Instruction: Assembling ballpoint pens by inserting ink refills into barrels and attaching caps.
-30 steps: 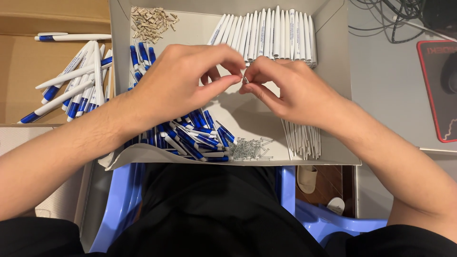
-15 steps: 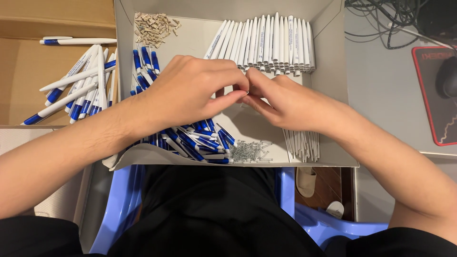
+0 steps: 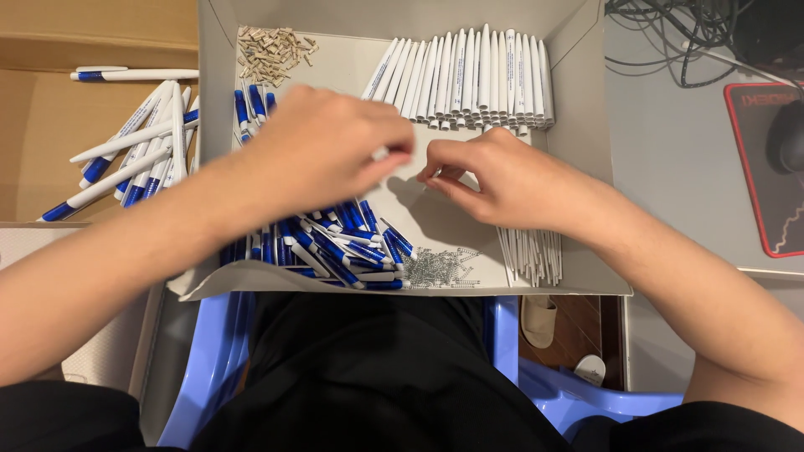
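We have one view only, from a camera worn on the head, so no second view shares any part of the scene. It looks steeply down over our own lap and forearms onto a shallow cardboard box (image 3: 586,50) that fills the middle of the frame. The view sits close: both hands (image 3: 494,180) meet near the centre, and our arms enter from the lower corners. At the right edge we see a grey counter (image 3: 670,167); at the left, another carton (image 3: 50,125).
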